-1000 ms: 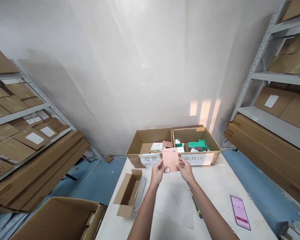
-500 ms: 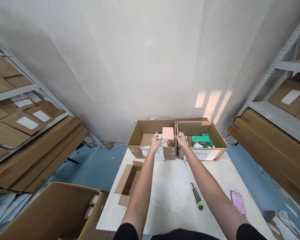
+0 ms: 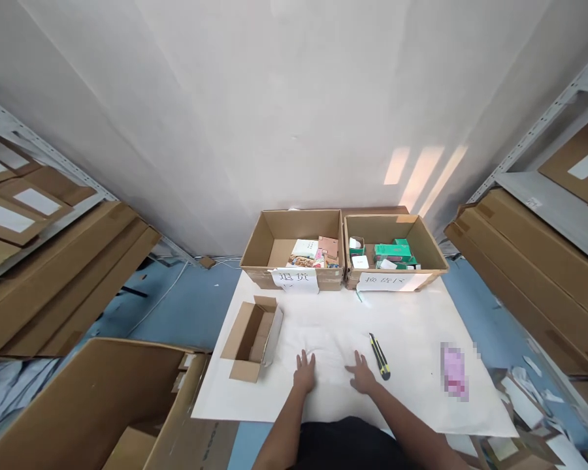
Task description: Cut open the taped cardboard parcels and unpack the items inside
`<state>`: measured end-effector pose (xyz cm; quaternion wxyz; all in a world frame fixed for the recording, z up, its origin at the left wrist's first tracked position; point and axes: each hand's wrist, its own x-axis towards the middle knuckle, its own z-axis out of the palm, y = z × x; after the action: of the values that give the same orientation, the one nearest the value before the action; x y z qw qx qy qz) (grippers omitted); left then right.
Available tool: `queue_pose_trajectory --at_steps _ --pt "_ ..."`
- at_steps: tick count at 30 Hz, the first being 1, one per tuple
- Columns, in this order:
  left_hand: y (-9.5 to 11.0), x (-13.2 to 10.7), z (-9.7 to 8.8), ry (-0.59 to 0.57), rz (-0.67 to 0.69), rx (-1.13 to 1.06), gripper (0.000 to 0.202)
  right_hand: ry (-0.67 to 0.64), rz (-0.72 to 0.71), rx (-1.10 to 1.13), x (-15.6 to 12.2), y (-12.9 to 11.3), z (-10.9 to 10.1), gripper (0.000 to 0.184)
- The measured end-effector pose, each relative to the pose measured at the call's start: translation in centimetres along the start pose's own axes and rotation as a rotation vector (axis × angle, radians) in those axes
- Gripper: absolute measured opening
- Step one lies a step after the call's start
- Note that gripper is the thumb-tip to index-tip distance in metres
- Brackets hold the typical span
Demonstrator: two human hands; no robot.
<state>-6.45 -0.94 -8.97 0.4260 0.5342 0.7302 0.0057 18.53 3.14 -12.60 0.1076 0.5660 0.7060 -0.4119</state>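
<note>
My left hand [image 3: 304,374] rests on the white tabletop [image 3: 323,326], fingers spread, holding nothing. To its upper left stands a small opened cardboard box [image 3: 242,333] with its flaps out. My right hand [image 3: 361,375] also touches the tabletop with its fingers apart. Just right of it lies a black and yellow box cutter [image 3: 379,356]. Farther back, a large carton [image 3: 330,282] with a paper sign [image 3: 296,279] holds pink, white and patterned packages [image 3: 304,248]. Beside it, another carton [image 3: 431,261] with a sign [image 3: 386,282] holds green and white boxes [image 3: 392,252].
A pixelated pink item [image 3: 454,371] lies on the table's right side. A big open carton [image 3: 93,398] stands on the floor at left. Shelves with boxes [image 3: 34,202] line the left, and long cartons [image 3: 529,261] lean at right. Opened packaging [image 3: 529,398] lies at lower right.
Both hands have left the large cartons and come back toward my body onto the tabletop. A white package now shows beside the pink one in the left carton. The view has tilted slightly.
</note>
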Motion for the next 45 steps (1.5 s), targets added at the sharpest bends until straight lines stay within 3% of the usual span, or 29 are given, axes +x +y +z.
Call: queue_pose_trajectory --at_steps 2,4,9,11,14,18,20,22,24,26,29,31,33,38,40,42,45 --pt "0.3 -0.7 1.3 -0.018 -0.096 -0.016 0.089 -0.045 -0.009 -0.042 -0.4 0.3 1.5 0.078" --pt "1.2 -0.8 1.6 -0.015 -0.152 -0.068 0.092 0.000 0.001 0.003 -0.2 -0.2 1.7 0.077" --pt "4.3 0.1 -0.5 0.079 -0.064 -0.164 0.080 0.164 0.048 0.468 0.0 -4.1 -2.6 0.058" --pt "5.7 -0.1 -1.4 0.144 0.021 -0.239 0.074 0.262 -0.020 0.765 -0.7 -6.6 -4.8 0.055" --pt "7.9 -1.7 -2.6 0.198 0.275 -0.518 0.063 0.322 -0.220 1.130 -2.2 -10.6 -7.2 0.061" --pt "8.6 -5.2 -5.3 0.172 0.521 -0.755 0.059 0.297 -0.333 1.321 -3.9 -14.3 -9.4 0.054" --pt "6.9 -6.8 -7.8 0.175 0.537 -0.745 0.051 0.271 -0.332 1.335 -4.5 -15.2 -10.3 0.052" --pt "3.9 -8.0 -11.1 0.272 0.483 -0.697 0.047 0.261 -0.321 1.329 -5.0 -15.8 -11.1 0.055" --pt "-0.1 -8.4 -14.8 0.488 0.386 -0.580 0.045 0.288 -0.314 1.325 -5.4 -16.7 -11.5 0.060" --pt "-4.6 -8.3 -18.1 0.629 0.257 -0.397 0.045 0.327 -0.308 1.324 -5.6 -18.2 -11.5 0.058" --pt "-10.7 -7.5 -20.4 0.629 0.000 -0.129 0.059 0.437 -0.297 1.302 -5.4 -21.5 -10.7 0.044" --pt "-13.7 -7.1 -19.7 0.537 -0.137 -0.068 0.067 0.567 -0.308 1.234 -4.8 -24.2 -9.9 0.037" --pt "-15.4 -7.0 -17.6 0.424 -0.172 -0.110 0.066 0.687 -0.344 1.125 -3.8 -27.2 -9.0 0.032" --pt "-15.1 -8.3 -12.1 0.309 -0.099 -0.022 0.051 0.776 -0.496 0.676 0.1 -33.9 -5.4 0.022" --pt "-14.6 -9.2 -11.1 0.299 -0.044 0.003 0.048 0.684 -0.479 0.358 1.9 -35.4 -2.9 0.019" --pt "-14.6 -9.8 -10.8 0.301 0.007 0.016 0.045 0.452 -0.406 0.048 3.3 -35.8 0.0 0.014" --pt "-15.5 -10.4 -11.1 0.307 0.050 0.073 0.040 0.155 -0.308 -0.165 4.0 -35.0 3.9 0.006"
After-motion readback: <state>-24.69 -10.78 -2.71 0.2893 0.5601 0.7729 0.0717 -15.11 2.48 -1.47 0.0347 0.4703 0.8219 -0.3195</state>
